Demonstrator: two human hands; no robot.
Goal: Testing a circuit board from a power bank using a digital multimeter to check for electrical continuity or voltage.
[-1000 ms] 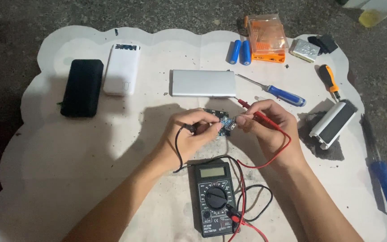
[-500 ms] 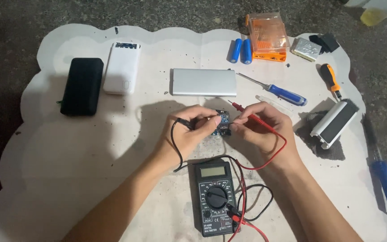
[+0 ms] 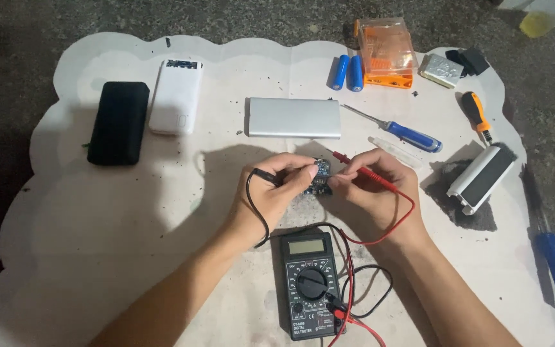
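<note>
left hand (image 3: 274, 189) pinches the black probe (image 3: 271, 175), right hand (image 3: 370, 186) the red probe (image 3: 361, 168). both tips rest on the small circuit board (image 3: 319, 180). the multimeter (image 3: 309, 283) display looks blank, so no reading seems taken yet.

Harsh overhead light, hard shadows, dim edges.

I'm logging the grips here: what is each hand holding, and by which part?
Left hand: black meter probe, by its handle. Right hand: red meter probe, by its handle.

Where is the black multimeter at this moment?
In the head view, the black multimeter lies at the bottom centre of the white mat, between the person's forearms, just below the left hand and right hand.
</note>
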